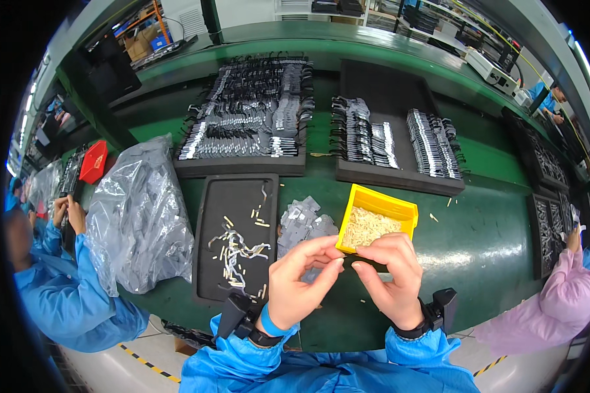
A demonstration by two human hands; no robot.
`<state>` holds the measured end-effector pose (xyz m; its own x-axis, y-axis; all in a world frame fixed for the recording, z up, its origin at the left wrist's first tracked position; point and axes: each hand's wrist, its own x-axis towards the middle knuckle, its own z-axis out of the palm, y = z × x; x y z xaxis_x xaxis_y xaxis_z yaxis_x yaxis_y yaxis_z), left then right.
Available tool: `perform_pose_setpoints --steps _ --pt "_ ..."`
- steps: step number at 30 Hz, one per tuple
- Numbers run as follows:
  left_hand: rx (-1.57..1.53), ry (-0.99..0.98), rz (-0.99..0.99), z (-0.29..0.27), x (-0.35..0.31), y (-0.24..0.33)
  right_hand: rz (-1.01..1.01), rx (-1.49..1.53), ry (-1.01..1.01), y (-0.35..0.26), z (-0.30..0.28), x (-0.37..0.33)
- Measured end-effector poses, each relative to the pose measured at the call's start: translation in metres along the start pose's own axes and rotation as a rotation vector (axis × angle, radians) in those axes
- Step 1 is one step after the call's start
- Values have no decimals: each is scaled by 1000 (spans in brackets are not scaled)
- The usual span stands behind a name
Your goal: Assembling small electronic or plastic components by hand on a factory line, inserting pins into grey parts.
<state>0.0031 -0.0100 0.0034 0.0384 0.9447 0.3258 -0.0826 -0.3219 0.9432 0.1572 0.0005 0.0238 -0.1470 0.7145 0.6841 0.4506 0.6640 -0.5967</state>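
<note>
At lower centre, the left hand (295, 278) and right hand (390, 272) pinch fingertips together, seemingly on a tiny part, beside the yellow bin (403, 211).

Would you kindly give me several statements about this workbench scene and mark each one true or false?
1. The yellow bin holds small pale pieces. True.
2. The left hand rests flat on the green table. False: it is raised, fingertips meeting those of the right hand in front of the bin.
3. A grey plastic bag lies left of the black tray. True.
4. The black tray nearest the hands is packed full of parts. False: only scattered strips and small bits lie on it.
5. A pile of grey flat pieces sits between that tray and the bin. True.
</note>
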Motion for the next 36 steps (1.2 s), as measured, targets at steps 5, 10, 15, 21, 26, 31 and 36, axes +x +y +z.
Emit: perform_pose_setpoints --steps 5,10,15,21,26,31,36 --pt "309 6 217 5 1 5 -65 -41 -23 7 4 -2" --pt "423 19 307 7 1 1 -170 -236 19 9 10 -6" --pt "502 19 332 7 0 -4 -132 -164 -19 6 11 -6" --pt "529 49 295 4 3 -2 -21 89 34 4 0 -3" --pt "328 59 219 -7 10 4 77 -463 119 32 -22 1" --pt "296 79 214 -18 12 -1 120 -505 66 36 -24 -3" --pt "324 56 256 -21 16 -7 116 -320 105 19 -20 -2"
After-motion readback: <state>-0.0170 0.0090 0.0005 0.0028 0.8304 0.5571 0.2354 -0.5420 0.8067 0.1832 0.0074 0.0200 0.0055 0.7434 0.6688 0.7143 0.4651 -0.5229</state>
